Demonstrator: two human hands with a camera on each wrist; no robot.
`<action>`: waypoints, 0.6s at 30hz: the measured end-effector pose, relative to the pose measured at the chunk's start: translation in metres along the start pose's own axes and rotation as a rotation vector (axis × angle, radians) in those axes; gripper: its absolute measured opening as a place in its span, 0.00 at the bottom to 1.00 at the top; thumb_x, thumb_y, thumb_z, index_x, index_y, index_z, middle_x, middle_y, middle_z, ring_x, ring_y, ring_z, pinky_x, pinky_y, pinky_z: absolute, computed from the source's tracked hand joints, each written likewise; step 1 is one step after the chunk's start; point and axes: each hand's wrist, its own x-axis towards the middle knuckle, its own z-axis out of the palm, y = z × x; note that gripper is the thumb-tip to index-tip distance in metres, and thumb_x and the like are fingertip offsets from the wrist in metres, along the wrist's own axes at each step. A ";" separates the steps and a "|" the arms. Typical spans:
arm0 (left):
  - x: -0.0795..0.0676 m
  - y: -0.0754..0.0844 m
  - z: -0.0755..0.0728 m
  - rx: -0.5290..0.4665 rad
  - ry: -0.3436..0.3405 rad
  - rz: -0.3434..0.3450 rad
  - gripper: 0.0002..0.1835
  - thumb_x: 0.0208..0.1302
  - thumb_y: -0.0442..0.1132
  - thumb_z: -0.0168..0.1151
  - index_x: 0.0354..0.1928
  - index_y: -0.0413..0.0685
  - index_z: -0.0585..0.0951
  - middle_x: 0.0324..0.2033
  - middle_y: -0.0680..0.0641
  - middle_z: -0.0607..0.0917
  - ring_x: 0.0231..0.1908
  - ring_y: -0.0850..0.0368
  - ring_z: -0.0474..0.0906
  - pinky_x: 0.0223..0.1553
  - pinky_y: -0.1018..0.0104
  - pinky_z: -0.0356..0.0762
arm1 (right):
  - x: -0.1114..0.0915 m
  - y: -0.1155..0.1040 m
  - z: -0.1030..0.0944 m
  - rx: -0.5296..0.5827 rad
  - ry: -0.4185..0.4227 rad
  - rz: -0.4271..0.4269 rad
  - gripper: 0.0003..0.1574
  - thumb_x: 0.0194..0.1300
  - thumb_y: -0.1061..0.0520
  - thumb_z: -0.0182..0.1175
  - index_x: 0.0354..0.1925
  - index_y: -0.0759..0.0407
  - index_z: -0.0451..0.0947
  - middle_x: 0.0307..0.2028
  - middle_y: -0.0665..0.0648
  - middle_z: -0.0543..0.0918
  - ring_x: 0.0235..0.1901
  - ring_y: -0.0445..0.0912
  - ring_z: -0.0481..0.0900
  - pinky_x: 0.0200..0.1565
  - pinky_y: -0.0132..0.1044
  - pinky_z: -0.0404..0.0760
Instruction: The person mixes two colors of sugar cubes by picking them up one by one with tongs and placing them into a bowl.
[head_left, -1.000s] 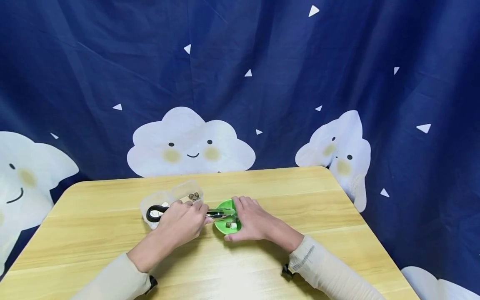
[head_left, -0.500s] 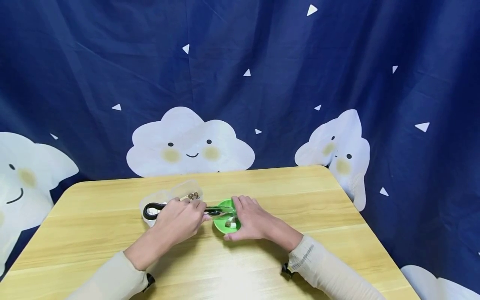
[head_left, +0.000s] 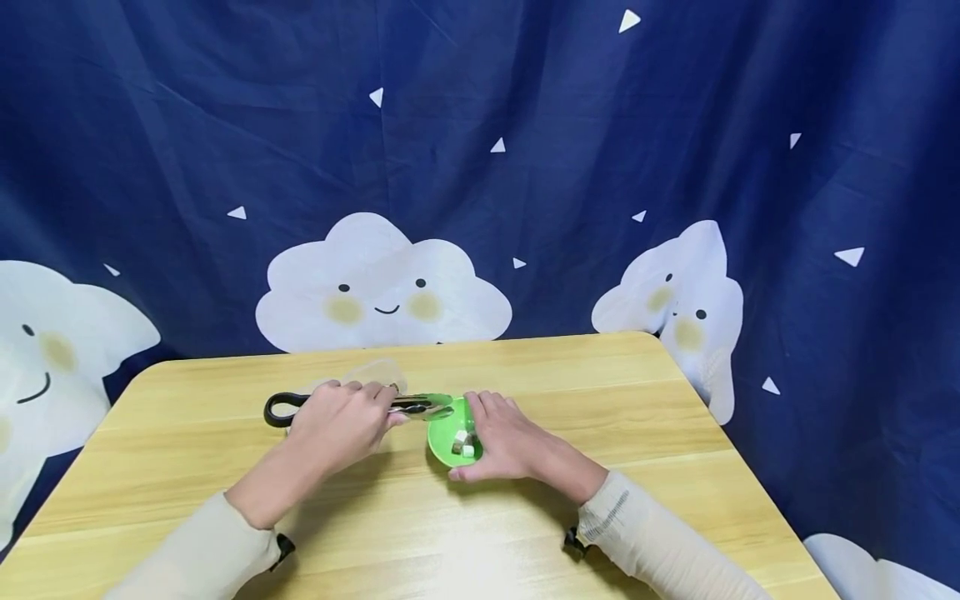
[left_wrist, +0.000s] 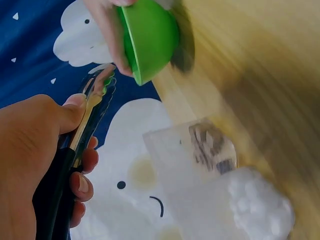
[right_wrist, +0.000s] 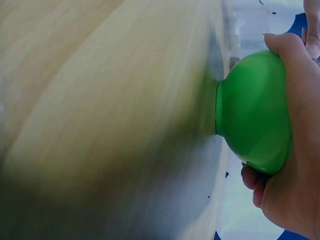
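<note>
My left hand grips a pair of tongs with metal arms and a black loop handle. The tongs' tips hang at the left rim of a green bowl, and no cube shows between them in the left wrist view. Inside the bowl lie several small white and brown cubes, partly hidden by my right hand. That hand holds the bowl's right side, fingers at the far rim and thumb at the near one. In the right wrist view the bowl's base stands on the table.
Behind the left hand stands a clear divided container, mostly covered in the head view. One compartment has brown cubes, the other a heap of white cubes. The wooden table meets a blue cloud-print curtain at the back.
The left hand has moved left and away from me with the tongs, drawing their tips from inside the bowl to its rim. A second white cube now shows in the bowl. The right hand stays put.
</note>
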 end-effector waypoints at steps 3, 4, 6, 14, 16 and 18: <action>-0.001 -0.007 -0.003 -0.008 0.010 -0.009 0.21 0.65 0.57 0.68 0.28 0.47 0.79 0.18 0.52 0.79 0.16 0.54 0.75 0.15 0.61 0.69 | -0.001 0.000 0.000 -0.002 0.001 0.002 0.74 0.47 0.13 0.60 0.73 0.60 0.57 0.52 0.54 0.74 0.51 0.45 0.71 0.53 0.38 0.73; -0.001 -0.009 -0.004 -0.011 0.008 -0.015 0.21 0.65 0.57 0.68 0.27 0.47 0.78 0.17 0.52 0.78 0.15 0.54 0.74 0.15 0.61 0.68 | -0.001 0.000 0.000 -0.004 0.000 0.003 0.74 0.47 0.13 0.60 0.74 0.60 0.57 0.52 0.54 0.74 0.51 0.45 0.71 0.53 0.38 0.73; -0.001 -0.013 -0.006 -0.015 -0.008 -0.030 0.22 0.64 0.58 0.68 0.26 0.48 0.77 0.17 0.52 0.77 0.14 0.55 0.71 0.14 0.62 0.66 | -0.001 0.000 0.001 -0.008 0.002 0.002 0.73 0.48 0.13 0.60 0.73 0.60 0.57 0.52 0.54 0.74 0.51 0.44 0.70 0.53 0.37 0.72; -0.001 -0.025 -0.011 -0.018 -0.120 -0.072 0.21 0.68 0.55 0.66 0.26 0.49 0.74 0.17 0.53 0.75 0.15 0.55 0.69 0.15 0.62 0.66 | -0.001 0.001 0.002 -0.011 0.003 0.010 0.74 0.47 0.13 0.60 0.74 0.60 0.56 0.52 0.55 0.74 0.51 0.45 0.70 0.52 0.37 0.72; -0.001 -0.027 -0.011 -0.019 -0.138 -0.080 0.21 0.69 0.55 0.65 0.26 0.49 0.73 0.17 0.53 0.75 0.15 0.55 0.70 0.16 0.61 0.66 | -0.001 0.001 0.002 -0.008 0.003 0.013 0.74 0.47 0.13 0.60 0.74 0.60 0.56 0.53 0.55 0.74 0.52 0.45 0.71 0.54 0.38 0.72; -0.002 -0.031 -0.011 -0.012 -0.139 -0.082 0.22 0.69 0.55 0.65 0.25 0.49 0.73 0.17 0.53 0.75 0.15 0.56 0.70 0.15 0.61 0.67 | 0.000 0.001 0.002 -0.007 0.004 0.013 0.74 0.47 0.13 0.60 0.74 0.60 0.56 0.53 0.54 0.74 0.52 0.45 0.71 0.54 0.38 0.72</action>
